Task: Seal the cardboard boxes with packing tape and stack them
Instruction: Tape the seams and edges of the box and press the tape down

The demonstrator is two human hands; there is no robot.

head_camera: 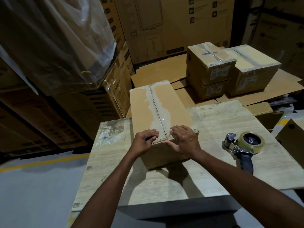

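Note:
A long cardboard box [171,102] lies on the wooden table [213,122], its top seam covered by clear tape over old torn tape marks. My left hand [144,142] sits at the box's near top edge left of the seam, fingers curled over the edge. My right hand [182,140] lies just right of the seam, fingers spread flat on the top and thumb down the near face. A tape dispenser [245,145] with a clear roll lies on the table to the right, untouched.
Taped boxes [212,63] stand stacked on flattened cardboard [158,71] behind the table. Tall printed cartons fill the back wall, and a plastic-wrapped pallet stack [54,43] looms at the left. Grey floor with a yellow line [41,163] lies lower left.

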